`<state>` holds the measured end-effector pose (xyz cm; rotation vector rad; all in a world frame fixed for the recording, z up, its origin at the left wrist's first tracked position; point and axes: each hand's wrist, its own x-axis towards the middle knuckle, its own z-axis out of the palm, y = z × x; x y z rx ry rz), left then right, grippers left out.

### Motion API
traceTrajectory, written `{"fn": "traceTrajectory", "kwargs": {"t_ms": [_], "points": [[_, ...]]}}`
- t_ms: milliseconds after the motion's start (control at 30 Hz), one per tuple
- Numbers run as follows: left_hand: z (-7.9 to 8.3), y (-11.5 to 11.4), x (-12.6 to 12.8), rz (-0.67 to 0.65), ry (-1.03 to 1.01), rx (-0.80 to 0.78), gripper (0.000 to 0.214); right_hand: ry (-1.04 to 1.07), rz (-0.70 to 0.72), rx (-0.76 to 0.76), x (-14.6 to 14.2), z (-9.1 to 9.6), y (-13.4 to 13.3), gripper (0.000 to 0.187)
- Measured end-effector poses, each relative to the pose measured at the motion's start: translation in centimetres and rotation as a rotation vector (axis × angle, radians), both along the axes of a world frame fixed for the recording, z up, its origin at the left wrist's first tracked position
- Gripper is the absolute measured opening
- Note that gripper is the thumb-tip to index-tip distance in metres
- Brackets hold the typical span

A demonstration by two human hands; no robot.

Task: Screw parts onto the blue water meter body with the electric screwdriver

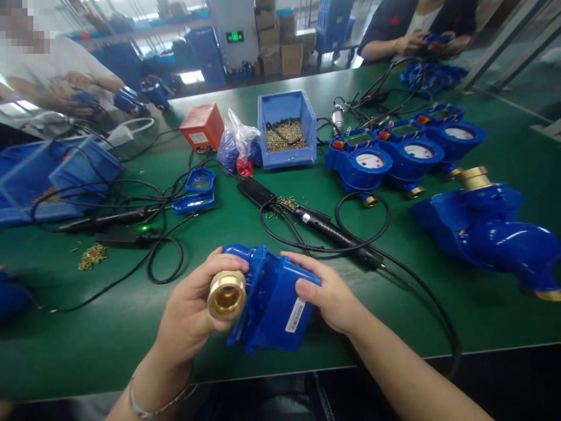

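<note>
Both my hands hold a blue water meter [280, 310] above the near edge of the green table. My left hand [188, 304] is wrapped round its pipe end, beside the threaded brass fitting [227, 296] that faces me. On the other side, my right hand [331, 289] grips the blue box-shaped housing, which carries a white barcode label [295, 316]. A narrow gap shows between the housing and the meter body. Behind the meter lies a black electric screwdriver [339, 237] with its cable, close to a small pile of brass screws [287, 203].
A blue bin of screws [287, 131] stands at the back beside a red-orange box [201, 127]. Several blue meters [372, 161] line the right, with another large one [495, 228] nearer. Cables, a second screwdriver [105, 221] and loose screws [93, 256] lie left. Two people work across the table.
</note>
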<state>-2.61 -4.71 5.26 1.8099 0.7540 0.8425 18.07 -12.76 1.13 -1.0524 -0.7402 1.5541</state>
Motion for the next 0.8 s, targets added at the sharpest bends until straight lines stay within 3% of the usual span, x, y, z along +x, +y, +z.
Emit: {"fn": "traceTrajectory", "kwargs": {"t_ms": [800], "points": [[0.0, -0.7, 1.0, 0.003, 0.044, 0.005, 0.047, -0.047, -0.058, -0.057, -0.7, 1.5, 0.7, 0.06]]}}
